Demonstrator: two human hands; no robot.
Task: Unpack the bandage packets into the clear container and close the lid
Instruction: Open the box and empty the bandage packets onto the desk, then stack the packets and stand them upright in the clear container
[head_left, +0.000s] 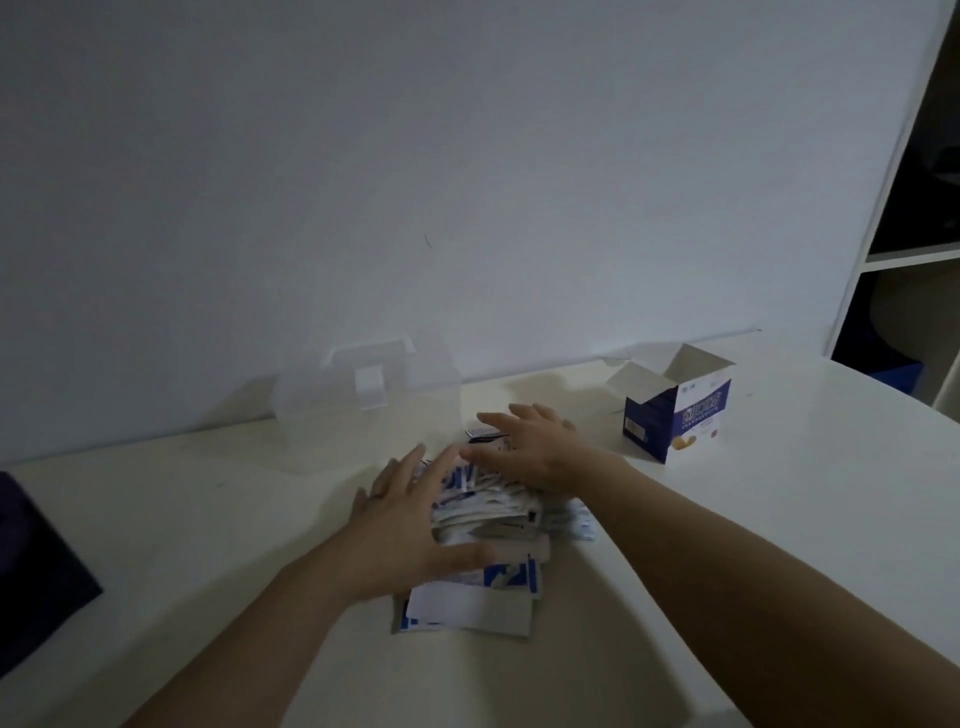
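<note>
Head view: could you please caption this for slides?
Left hand and right hand spread over the packets beside the container and open box.

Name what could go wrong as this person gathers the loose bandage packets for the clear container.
1. The bandage packets lie in a loose, overlapping pile; scooped between the flat left hand and right hand, some may slip and scatter over the table.
2. The clear container seems latched shut, so both hands could end up full with nowhere to drop them.
</note>
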